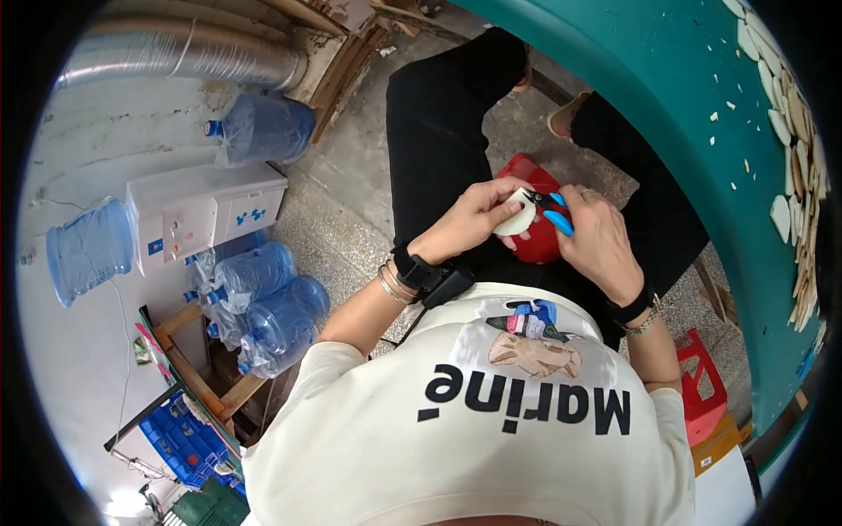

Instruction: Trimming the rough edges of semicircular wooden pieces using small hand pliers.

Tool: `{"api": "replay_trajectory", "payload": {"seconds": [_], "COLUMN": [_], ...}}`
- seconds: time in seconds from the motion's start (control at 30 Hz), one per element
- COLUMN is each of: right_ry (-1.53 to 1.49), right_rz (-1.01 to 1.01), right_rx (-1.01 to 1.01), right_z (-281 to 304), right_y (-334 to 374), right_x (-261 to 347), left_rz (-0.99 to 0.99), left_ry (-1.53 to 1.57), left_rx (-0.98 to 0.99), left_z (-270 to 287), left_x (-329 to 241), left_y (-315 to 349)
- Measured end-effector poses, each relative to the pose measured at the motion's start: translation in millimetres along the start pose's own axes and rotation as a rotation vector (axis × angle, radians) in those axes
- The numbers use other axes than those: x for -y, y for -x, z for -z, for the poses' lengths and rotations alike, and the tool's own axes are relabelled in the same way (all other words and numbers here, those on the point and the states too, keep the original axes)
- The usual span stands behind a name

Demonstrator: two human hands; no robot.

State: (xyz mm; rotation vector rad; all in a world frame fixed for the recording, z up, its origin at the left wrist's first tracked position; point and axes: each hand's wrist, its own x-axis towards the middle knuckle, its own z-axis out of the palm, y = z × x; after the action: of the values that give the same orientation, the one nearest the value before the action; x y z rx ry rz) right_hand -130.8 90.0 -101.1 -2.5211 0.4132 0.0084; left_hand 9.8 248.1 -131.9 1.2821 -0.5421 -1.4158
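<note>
Over my lap, my left hand [469, 217] pinches a flat, cream-white piece [517, 221] with a rounded edge between thumb and fingers. A pair of pliers [559, 222] with blue handles and a dark head is gripped in my right hand [600, 235]. The head of the pliers meets the upper right edge of the piece; whether the jaws bite into it is too small to tell. Beneath both hands, between my thighs, sits a red container [537, 248]. A few pale bits show on it near the piece.
A green table [702, 149] curves along the right, with many flat pale pieces [794, 167] heaped by its far edge and small chips scattered. A red stool [702, 386] stands at lower right. On the left are water jugs [285, 320] and a white water dispenser [206, 215].
</note>
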Motion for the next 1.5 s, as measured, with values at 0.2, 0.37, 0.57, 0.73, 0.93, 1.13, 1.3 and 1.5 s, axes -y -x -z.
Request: {"api": "replay_trajectory", "payload": {"seconds": [0.2,0.37,0.57,0.73,0.93,1.13,1.3,1.5], "right_ry": [-0.006,-0.028,0.002,-0.013,-0.018,-0.012,-0.009,-0.091], "right_rz": [0.015,0.005,0.011,-0.024,-0.021,0.001,0.010,-0.050], "right_rx": [0.016,0.035,0.025,0.039,0.022,0.005,0.011,0.059], "right_z": [4,9,13,12,14,13,6,5], "right_y": [0,1,2,1,-1,0,2,3], "right_x": [0,1,4,7,8,7,3,2], "left_rz": [-0.009,-0.015,-0.051,-0.047,-0.058,-0.061,-0.063,-0.041], "left_ry": [-0.037,-0.060,-0.062,-0.038,-0.019,-0.045,-0.082,-0.058], "left_rx": [0.007,0.006,-0.007,-0.032,-0.009,-0.007,-0.027,-0.030], "left_z": [1,1,0,-2,0,1,0,-1], "left_x": [0,-3,-2,-2,-1,-1,4,1], "left_y": [0,0,2,3,1,1,1,5]}}
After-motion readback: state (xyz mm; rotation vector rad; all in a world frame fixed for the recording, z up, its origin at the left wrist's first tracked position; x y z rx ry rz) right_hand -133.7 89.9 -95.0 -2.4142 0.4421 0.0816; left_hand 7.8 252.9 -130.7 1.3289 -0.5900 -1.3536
